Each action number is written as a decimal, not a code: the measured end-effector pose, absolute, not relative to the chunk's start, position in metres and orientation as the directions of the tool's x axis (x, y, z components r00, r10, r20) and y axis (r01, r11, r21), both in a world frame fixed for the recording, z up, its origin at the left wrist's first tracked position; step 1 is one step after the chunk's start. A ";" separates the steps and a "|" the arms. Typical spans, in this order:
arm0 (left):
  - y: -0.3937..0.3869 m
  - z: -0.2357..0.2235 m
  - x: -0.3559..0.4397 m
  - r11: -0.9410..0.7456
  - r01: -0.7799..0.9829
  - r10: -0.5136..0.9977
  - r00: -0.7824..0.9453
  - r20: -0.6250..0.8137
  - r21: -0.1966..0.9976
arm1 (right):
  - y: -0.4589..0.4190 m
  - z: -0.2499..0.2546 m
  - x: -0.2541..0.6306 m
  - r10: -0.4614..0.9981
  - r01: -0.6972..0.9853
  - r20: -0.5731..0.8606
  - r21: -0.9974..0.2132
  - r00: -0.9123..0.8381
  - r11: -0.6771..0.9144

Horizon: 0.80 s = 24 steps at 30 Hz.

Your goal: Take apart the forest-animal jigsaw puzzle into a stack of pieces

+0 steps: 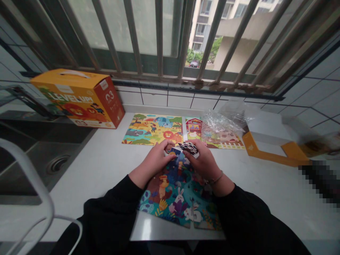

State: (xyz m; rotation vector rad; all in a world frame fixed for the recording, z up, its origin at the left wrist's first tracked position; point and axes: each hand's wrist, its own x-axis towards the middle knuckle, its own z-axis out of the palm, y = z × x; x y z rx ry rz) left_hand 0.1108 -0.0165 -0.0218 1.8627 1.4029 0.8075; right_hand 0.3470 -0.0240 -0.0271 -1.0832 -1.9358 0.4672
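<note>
Over the teal animal puzzle (183,198), left fingers (165,143) pinching a blue piece (174,151), right fingers (189,156) gripping a patterned piece (189,147)

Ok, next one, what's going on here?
A person has both hands at the far end of a dark animal puzzle on the counter. The right hand holds a small dark-and-white patterned item; the left hand is close beside it, its grip unclear. A gap shows at the puzzle's near edge. Beyond lie a yellow lion puzzle and a farm puzzle, the latter partly under clear plastic.
</note>
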 end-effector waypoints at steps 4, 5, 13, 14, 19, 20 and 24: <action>-0.015 -0.022 0.107 -0.117 0.536 0.989 0.139 0.049 0.836 | -0.026 -0.022 0.348 0.803 0.491 0.540 -0.644 -0.252 0.587; -0.015 -0.023 0.106 -0.103 0.550 0.991 0.126 0.040 0.829 | -0.026 -0.021 0.347 0.796 0.475 0.541 -0.644 -0.271 0.600; -0.011 -0.031 0.102 -0.115 0.635 0.992 0.119 0.050 0.764 | -0.027 -0.036 0.342 0.721 0.461 0.323 -0.595 -0.613 0.658; -0.011 -0.031 0.102 -0.116 0.632 0.991 0.122 0.050 0.766 | -0.027 -0.037 0.341 0.724 0.470 0.313 -0.592 -0.615 0.655; -0.010 -0.030 0.100 -0.093 0.590 0.992 0.126 0.023 0.802 | -0.029 -0.034 0.340 0.732 0.448 0.386 -0.603 -0.561 0.661; -0.009 -0.030 0.100 -0.082 0.573 0.992 0.126 0.012 0.815 | -0.030 -0.033 0.340 0.735 0.459 0.370 -0.598 -0.569 0.657; -0.008 -0.031 0.099 -0.051 0.534 0.993 0.119 -0.015 0.844 | -0.031 -0.031 0.339 0.738 0.521 0.265 -0.565 -0.620 0.640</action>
